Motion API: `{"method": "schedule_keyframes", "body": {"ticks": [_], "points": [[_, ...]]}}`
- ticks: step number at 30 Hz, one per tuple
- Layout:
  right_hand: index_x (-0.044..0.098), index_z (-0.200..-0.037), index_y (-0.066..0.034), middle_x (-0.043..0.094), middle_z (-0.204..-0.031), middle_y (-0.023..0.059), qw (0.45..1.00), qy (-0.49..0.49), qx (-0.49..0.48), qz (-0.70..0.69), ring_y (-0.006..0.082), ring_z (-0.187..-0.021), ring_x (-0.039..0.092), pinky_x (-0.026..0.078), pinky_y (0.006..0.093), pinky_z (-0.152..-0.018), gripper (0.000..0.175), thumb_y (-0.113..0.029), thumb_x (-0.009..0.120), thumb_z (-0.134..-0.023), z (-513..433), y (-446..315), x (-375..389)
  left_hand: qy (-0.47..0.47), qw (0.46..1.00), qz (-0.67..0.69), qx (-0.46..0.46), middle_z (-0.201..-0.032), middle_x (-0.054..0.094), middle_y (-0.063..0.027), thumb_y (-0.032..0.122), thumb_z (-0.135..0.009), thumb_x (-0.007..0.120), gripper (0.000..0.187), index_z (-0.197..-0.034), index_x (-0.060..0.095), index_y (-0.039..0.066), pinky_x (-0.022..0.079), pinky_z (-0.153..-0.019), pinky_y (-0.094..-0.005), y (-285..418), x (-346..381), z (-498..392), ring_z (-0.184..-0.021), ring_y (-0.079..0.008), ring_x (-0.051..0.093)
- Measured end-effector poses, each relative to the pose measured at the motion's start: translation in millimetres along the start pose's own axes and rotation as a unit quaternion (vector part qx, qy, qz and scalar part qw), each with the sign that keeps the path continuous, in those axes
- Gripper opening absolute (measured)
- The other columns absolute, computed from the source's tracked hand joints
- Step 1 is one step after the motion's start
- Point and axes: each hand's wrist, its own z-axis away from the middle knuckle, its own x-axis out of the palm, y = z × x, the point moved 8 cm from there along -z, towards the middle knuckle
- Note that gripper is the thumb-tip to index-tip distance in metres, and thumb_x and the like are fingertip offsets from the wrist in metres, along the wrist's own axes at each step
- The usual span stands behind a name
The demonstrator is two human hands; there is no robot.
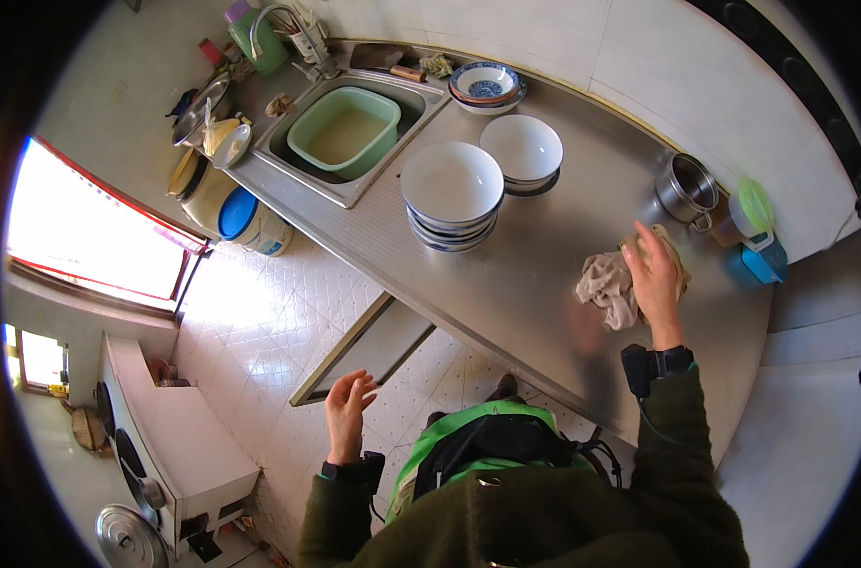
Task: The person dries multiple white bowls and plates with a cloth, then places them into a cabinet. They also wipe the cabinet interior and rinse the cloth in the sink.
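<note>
My right hand (654,284) is over a crumpled beige cloth (608,287) on the stainless steel counter (537,277); its fingers are apart, and whether it touches the cloth is unclear. Off the counter's front edge, my left hand (349,412) hangs in the air with curled fingers and nothing in it. A stack of white bowls (452,181) with blue rims stands mid-counter. Behind it to the right is a second bowl stack (521,147), and blue-patterned dishes (484,82) sit near the wall. A metal pot (686,186) stands beyond my right hand.
A green plastic basin (381,153) holding cloudy liquid sits in the sink (416,106), below the faucet (320,64). A cleaver (381,57) lies behind. Below the counter, a cabinet door (338,358) stands open. A blue container (765,261) is at the right, and a blue-lidded bucket (271,238) at the left.
</note>
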Motion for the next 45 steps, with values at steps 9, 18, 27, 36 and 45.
{"method": "schedule_keyframes", "body": {"ticks": [9, 18, 27, 36, 45], "points": [[0.038, -0.138, -0.0065, 0.039, -0.138, 0.0193, 0.895, -0.202, 0.214, -0.335, 0.0344, -0.125, 0.042, 0.040, 0.0464, -0.096, 0.069, -0.058, 0.038, -0.092, -12, -40, 143, -0.154, 0.987, 0.047, 0.020, -0.149, 0.020, -0.0190, 0.055, -0.092, 0.042, 0.073, -0.143, 0.027, 0.005, 0.036, -0.101, -0.0490, 119, 93, -98, -0.136, -0.0357, 0.023], [0.048, -0.131, -0.0043, 0.050, -0.132, 0.0102, 0.926, -0.129, 0.191, -0.298, 0.0216, -0.121, 0.048, 0.040, 0.0369, -0.097, 0.050, -0.041, 0.041, -0.097, -22, -32, 152, -0.221, 0.969, 0.033, 0.103, -0.151, 0.020, -0.0139, 0.054, -0.091, 0.044, 0.074, -0.145, 0.023, 0.007, 0.020, -0.109, -0.0471, 180, 155, -170, -0.139, -0.0292, 0.017], [0.048, -0.129, -0.0037, 0.042, -0.138, 0.0157, 0.962, -0.174, 0.096, 0.186, 0.0324, -0.127, 0.041, 0.036, 0.0384, -0.101, 0.048, -0.006, 0.060, -0.082, 56, 40, 43, -0.110, 0.984, -0.084, 0.109, -0.120, 0.058, -0.0114, 0.022, -0.091, 0.059, 0.039, -0.123, 0.054, 0.001, 0.039, -0.097, -0.0308, 88, 31, -211, -0.113, -0.0194, 0.052], [0.059, -0.104, -0.0056, 0.054, -0.115, 0.0143, 0.978, -0.011, -0.017, 0.207, 0.0347, -0.109, 0.050, 0.041, 0.0399, -0.092, 0.033, -0.001, 0.060, -0.072, 52, 59, 47, 0.015, 0.889, -0.437, 0.134, -0.109, 0.060, -0.0231, 0.027, -0.087, 0.061, 0.038, -0.111, 0.059, -0.003, 0.043, -0.090, -0.0393, -45, -100, -164, -0.105, -0.0340, 0.056], [0.058, -0.105, -0.0006, 0.060, -0.097, 0.0036, 0.983, 0.139, 0.114, -0.036, 0.0124, -0.090, 0.055, 0.044, 0.0255, -0.082, 0.022, -0.001, 0.059, -0.083, 107, 61, -4, -0.051, 0.880, -0.470, 0.038, -0.079, 0.062, -0.0195, 0.039, -0.092, 0.051, 0.043, -0.103, 0.060, -0.002, 0.045, -0.067, -0.0396, -106, -117, -144, -0.074, -0.0306, 0.059]]}}
